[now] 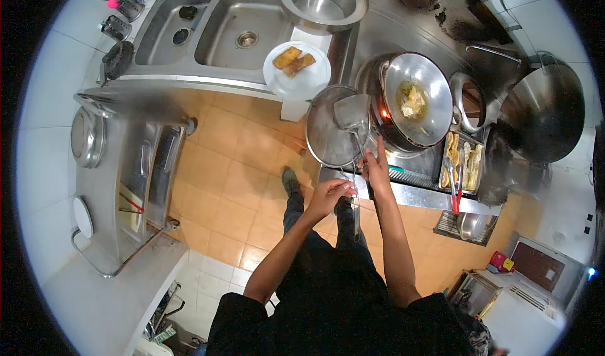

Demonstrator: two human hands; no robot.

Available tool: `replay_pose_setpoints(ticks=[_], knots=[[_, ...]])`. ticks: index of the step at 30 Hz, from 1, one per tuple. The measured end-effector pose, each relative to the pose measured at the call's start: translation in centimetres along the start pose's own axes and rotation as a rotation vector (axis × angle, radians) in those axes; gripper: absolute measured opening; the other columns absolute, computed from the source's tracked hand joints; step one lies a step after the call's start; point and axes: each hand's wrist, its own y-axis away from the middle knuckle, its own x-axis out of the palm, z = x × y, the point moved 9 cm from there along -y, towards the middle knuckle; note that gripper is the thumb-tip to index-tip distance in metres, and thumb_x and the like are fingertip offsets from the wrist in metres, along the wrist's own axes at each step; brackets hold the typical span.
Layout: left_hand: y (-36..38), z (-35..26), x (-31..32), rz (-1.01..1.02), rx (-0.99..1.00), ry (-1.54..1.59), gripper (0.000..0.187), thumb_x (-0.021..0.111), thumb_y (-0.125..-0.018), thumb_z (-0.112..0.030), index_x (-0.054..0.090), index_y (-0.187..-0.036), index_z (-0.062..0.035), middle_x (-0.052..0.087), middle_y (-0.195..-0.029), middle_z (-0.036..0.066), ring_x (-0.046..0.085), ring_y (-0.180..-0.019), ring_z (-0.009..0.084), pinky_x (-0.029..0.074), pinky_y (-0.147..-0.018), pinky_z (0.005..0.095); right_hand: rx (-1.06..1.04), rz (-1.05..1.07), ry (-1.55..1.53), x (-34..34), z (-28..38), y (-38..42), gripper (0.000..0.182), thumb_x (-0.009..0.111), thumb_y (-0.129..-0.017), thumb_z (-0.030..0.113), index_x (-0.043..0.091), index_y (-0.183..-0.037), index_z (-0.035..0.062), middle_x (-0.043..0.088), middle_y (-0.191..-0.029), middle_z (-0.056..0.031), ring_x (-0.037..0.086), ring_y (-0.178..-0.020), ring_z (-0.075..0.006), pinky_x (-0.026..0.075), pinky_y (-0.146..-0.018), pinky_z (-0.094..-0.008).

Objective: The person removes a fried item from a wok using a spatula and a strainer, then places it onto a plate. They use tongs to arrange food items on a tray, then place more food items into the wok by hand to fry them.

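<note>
My left hand (331, 198) is closed around the long handle of a round mesh strainer (321, 135), in front of my body. The strainer's wide bowl lies between the plate and the stove. A metal turner (351, 111) rests over the strainer's mesh, its blade upward. My right hand (377, 167) is wrapped on the turner's handle, with the index finger stretched out. Just beyond it stands a wok (435, 81) with oil and pale yellow frying food (413, 102). A flame (384, 113) shows at the wok's left side.
On a white plate (280, 85) lie browned fried pieces (288, 58), beside the double sink (220, 47). A tray (480, 179) of battered strips with red-handled tongs (455, 199) sits right of the wok. A large dark wok (545, 113) leans farther right. A steel basin (324, 3) is behind.
</note>
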Motion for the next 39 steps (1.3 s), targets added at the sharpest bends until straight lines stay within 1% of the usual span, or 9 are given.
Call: replay_pose_setpoints(ticks=[8,11,13,15,18,21,25,34,39], knots=[[0.2,-0.3,-0.3,0.029,-0.027,-0.069,0.025,0.057,-0.096,-0.015,0.065,-0.107,0.0068,0.071,-0.092,0.011,0.066,-0.086,0.0140,0.051,-0.082,0.0270,0.026,-0.037,0.028,0.0,0.2,-0.2,0.068,0.052,-0.098,0.025,0.015,-0.153,0.0118,0.056,-0.068,-0.0009,0.038,-0.047,-0.0045,0.028,-0.041,-0.0199],[0.3,0.3,-0.8,0.033,-0.052,-0.061,0.024,0.058,-0.096,-0.014,0.065,-0.107,0.0065,0.070,-0.092,0.011,0.066,-0.086,0.0145,0.051,-0.082,0.0269,-0.031,-0.012,0.093,-1.9,-1.0,0.9,0.060,0.051,-0.098,0.027,0.026,-0.150,0.0105,0.062,-0.077,-0.0074,0.052,-0.057,-0.0117,0.041,-0.050,-0.0254],[0.3,-0.2,-1.2,0.029,-0.056,-0.069,0.023,0.058,-0.095,-0.013,0.065,-0.106,0.0064,0.070,-0.091,0.010,0.067,-0.086,0.0147,0.051,-0.082,0.0267,-0.215,-0.284,0.580,-6.0,-1.4,2.7,0.054,0.049,-0.098,0.031,0.035,-0.146,0.0093,0.064,-0.092,-0.0173,0.062,-0.077,-0.0252,0.050,-0.070,-0.0372],[0.3,-1.2,-1.4,0.025,-0.065,-0.074,0.022,0.058,-0.095,-0.012,0.065,-0.106,0.0066,0.069,-0.091,0.009,0.067,-0.087,0.0150,0.052,-0.081,0.0264,-0.124,-0.364,0.734,-8.7,-1.9,5.3,0.054,0.047,-0.099,0.034,0.035,-0.145,0.0091,0.059,-0.112,-0.0251,0.058,-0.104,-0.0376,0.044,-0.090,-0.0468],[0.1,-1.2,-1.6,0.031,-0.042,-0.013,0.021,0.058,-0.095,-0.010,0.065,-0.105,0.0068,0.068,-0.092,0.008,0.067,-0.087,0.0154,0.052,-0.081,0.0266,-0.377,-0.602,1.071,-11.9,-2.7,8.1,0.058,0.045,-0.098,0.035,0.032,-0.148,0.0090,0.049,-0.125,-0.0252,0.046,-0.113,-0.0433,0.037,-0.095,-0.0523],[-0.1,-2.0,-1.2,0.044,-0.030,-0.108,0.020,0.058,-0.095,-0.010,0.065,-0.104,0.0070,0.068,-0.093,0.009,0.067,-0.087,0.0155,0.052,-0.081,0.0272,0.000,-0.342,1.279,-13.7,-7.1,8.4,0.060,0.043,-0.098,0.036,0.028,-0.149,0.0090,0.046,-0.128,-0.0237,0.047,-0.109,-0.0406,0.036,-0.092,-0.0531],[-0.2,-1.6,-0.2,0.064,-0.036,-0.035,0.022,0.057,-0.095,-0.014,0.067,-0.103,0.0042,0.071,-0.089,0.009,0.065,-0.088,0.0143,0.049,-0.084,0.0278,-0.236,-0.665,1.199,-14.5,-5.9,10.4,0.062,0.039,-0.098,0.039,0.026,-0.150,0.0083,0.047,-0.130,-0.0217,0.045,-0.110,-0.0384,0.034,-0.092,-0.0520],[-0.1,-1.4,0.4,0.099,-0.020,-0.022,0.020,0.057,-0.095,-0.010,0.065,-0.104,0.0065,0.067,-0.096,0.009,0.067,-0.089,0.0163,0.052,-0.082,0.0276,0.005,-0.549,1.030,-16.0,-9.2,9.5,0.064,0.039,-0.097,0.042,0.025,-0.150,0.0079,0.046,-0.132,-0.0233,0.042,-0.118,-0.0398,0.030,-0.098,-0.0532],[0.1,-1.6,-0.3,0.068,-0.045,-0.053,0.020,0.058,-0.095,-0.011,0.065,-0.105,0.0051,0.067,-0.096,0.009,0.067,-0.090,0.0163,0.052,-0.082,0.0278,-0.082,-0.662,1.153,-16.4,-8.3,9.7,0.063,0.039,-0.098,0.042,0.027,-0.150,0.0099,0.049,-0.132,-0.0142,0.045,-0.114,-0.0369,0.031,-0.096,-0.0512]])
